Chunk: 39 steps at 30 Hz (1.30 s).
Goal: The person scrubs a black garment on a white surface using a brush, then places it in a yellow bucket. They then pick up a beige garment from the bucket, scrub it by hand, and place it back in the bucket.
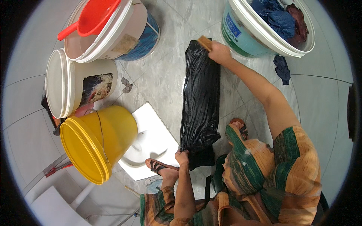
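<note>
A long, wet black cloth garment [201, 93] lies stretched out on the grey tiled floor in front of me. Its surface is creased lengthwise and shiny. At its far end my right hand [220, 53] grips a scrubbing brush with a wooden back [205, 43], which rests against the fabric; its bristles are hidden. Near my feet, my left hand [182, 157] pinches the left edge of the garment by a bunched fold.
A white squat toilet pan [158, 141] is set in the floor at left, beside a yellow bucket [118, 135]. Two white buckets [76, 87] [113, 42] stand farther left, one holding a red dipper [96, 18]. A bucket of wet clothes [246, 36] stands far right, near a dark cloth [281, 70].
</note>
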Available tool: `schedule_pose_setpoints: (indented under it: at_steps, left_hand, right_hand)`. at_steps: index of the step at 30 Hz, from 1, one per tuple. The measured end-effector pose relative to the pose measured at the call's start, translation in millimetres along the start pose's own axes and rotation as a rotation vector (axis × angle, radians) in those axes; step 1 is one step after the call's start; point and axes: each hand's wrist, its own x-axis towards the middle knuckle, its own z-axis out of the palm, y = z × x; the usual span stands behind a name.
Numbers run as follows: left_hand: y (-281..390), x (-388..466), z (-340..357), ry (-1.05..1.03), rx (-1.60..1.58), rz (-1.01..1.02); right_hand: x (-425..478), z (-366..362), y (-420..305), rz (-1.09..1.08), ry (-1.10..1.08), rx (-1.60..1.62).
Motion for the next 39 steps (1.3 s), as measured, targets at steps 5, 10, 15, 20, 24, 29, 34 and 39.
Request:
schedule_pose_setpoints:
  at_steps: [5,10,15,20,24,29,34,39]
  left_hand:
    - [1,-11,-10,-0.025,-0.262,-0.066]
    - [27,-30,-22,-0.038,-0.521,0.015]
    - [48,-60,-36,0.040,-0.648,0.067]
    - [51,-75,-39,0.164,-0.637,0.125]
    - [107,-114,-35,0.244,-0.557,0.198]
    - [120,-143,-43,0.322,-0.077,0.636]
    - [121,-151,5,0.075,0.789,1.055]
    - [53,-87,75,-0.316,1.061,1.061]
  right_hand:
    - [1,22,-67,-0.340,-0.146,-0.108]
    - [-25,33,-66,-0.507,-0.478,-0.423]
    - [-57,9,-22,-0.584,-0.596,-0.446]
    - [-80,2,9,-0.478,-0.621,-0.358]
    - [-66,5,-7,-0.595,-0.213,-0.040]
    - [-20,-32,-77,-0.574,0.059,0.158]
    - [12,-36,-58,-0.428,0.345,0.181]
    - [-46,-18,-25,-0.223,0.067,0.126]
